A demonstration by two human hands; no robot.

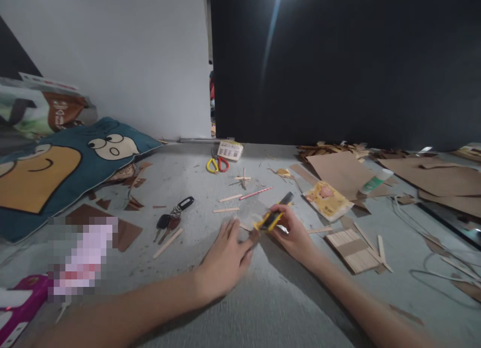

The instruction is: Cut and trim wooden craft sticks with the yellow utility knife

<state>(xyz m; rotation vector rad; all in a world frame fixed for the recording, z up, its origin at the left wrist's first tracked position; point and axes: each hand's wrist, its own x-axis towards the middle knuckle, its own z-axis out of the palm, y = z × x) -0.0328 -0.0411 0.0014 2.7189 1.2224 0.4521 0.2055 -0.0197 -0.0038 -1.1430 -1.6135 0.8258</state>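
Observation:
My right hand [291, 233] is closed around a yellow and black utility knife [271, 219], held low over the grey table with its back end tilted up and away. My left hand [227, 258] rests on the table with fingers spread, its foremost finger reaching to the knife's near end. Part of a wooden craft stick [246, 228] shows between that hand and the knife; the rest is hidden, and I cannot tell how firmly it is held. Beyond lie two loose sticks [226, 210], a pink striped pencil [256, 193] and a small cross of sticks [243, 178].
Scissors [217, 164] lie at the back beside a small white packet [230, 150]. Keys [173, 219] are left of my hands. On the right are a bundle of craft sticks [352, 250], a yellow packet [326, 200], brown cardboard [340, 170] and thin cables. A blue cushion [90, 157] stands far left.

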